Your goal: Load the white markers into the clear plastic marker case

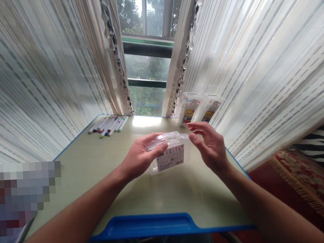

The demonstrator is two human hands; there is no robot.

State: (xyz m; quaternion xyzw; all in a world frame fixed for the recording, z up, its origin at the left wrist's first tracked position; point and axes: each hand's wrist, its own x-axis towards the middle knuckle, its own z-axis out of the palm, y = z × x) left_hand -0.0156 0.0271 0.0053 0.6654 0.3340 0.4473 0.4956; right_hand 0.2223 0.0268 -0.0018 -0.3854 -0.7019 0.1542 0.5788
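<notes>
My left hand (pixel 142 155) grips a clear plastic case (pixel 171 159) by its left side, thumb across the front face. A printed label with small coloured pictures covers much of that face. The case is tilted and held above the middle of the table; its top edge looks like a lid, but I cannot tell whether it is fastened. Just right of the case is my right hand (pixel 209 144), its fingers curved and apart with nothing between thumb and forefinger. Whether a fingertip touches the case's upper right corner is hard to tell.
Several white markers (pixel 109 125) with coloured ends lie at the table's far left. Two upright clear cases (pixel 190 109) with labels stand at the far right. The pale table (pixel 99 168) has a blue rim and a blue front tray (pixel 151 224). Curtains hang behind, beside a window.
</notes>
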